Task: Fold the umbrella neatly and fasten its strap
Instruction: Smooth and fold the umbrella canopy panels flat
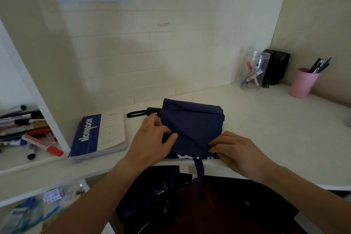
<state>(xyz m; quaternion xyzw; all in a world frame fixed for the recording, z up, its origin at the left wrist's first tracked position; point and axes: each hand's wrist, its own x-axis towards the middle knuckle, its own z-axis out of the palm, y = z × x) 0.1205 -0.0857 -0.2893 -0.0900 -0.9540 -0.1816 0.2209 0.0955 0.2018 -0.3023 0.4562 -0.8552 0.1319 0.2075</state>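
White surface (266, 119) carries navy blue fabric umbrella (191, 125), collapsed, lying flat at the near edge. Left hand (152, 142) fingers pinch the canopy's left fold; right hand (239, 150) fingers press closed on its lower right corner. Navy strap (199, 175) hangs over the edge, unfastened. Black wrist loop (135, 113) points left.
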